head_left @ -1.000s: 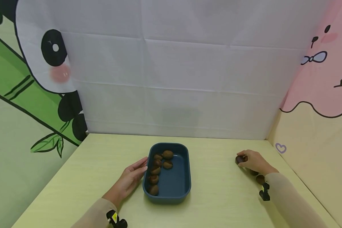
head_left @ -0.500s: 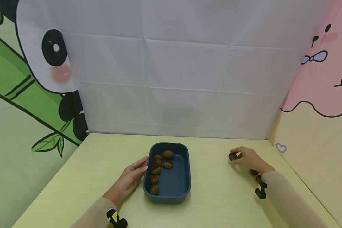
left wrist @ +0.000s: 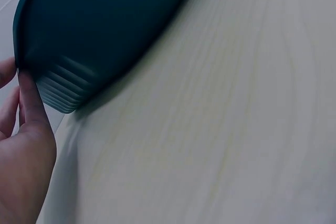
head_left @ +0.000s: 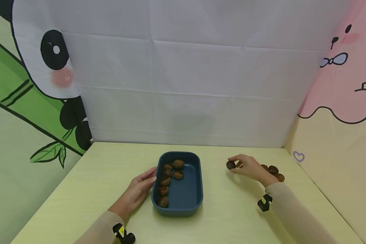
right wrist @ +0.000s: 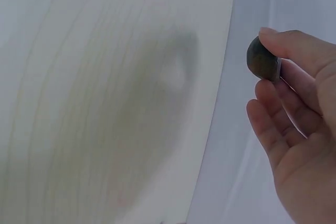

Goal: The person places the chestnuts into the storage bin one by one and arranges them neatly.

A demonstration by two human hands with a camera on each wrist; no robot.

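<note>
My right hand (head_left: 248,166) pinches a dark brown chestnut (head_left: 230,165) between thumb and fingertips, raised over the table to the right of the box. In the right wrist view the same chestnut (right wrist: 262,60) shows at the fingertips, the other fingers loosely bent beneath. A dark blue rectangular box (head_left: 189,189) stands mid-table, with several chestnuts (head_left: 165,181) lined along its left side and two more beside them. My left hand (head_left: 137,191) rests against the box's left wall with fairly straight fingers; the left wrist view shows its fingertips at the box's ribbed corner (left wrist: 65,85).
Behind my right wrist a small group of chestnuts (head_left: 273,170) lies on the pale wooden table (head_left: 225,210). A white sheet (head_left: 183,101) hangs along the back edge. Walls with cartoon drawings stand on both sides.
My right hand has lifted a chestnut away from the group and carried it left towards the box, uncovering the others behind it. My left hand and the box keep their places.
</note>
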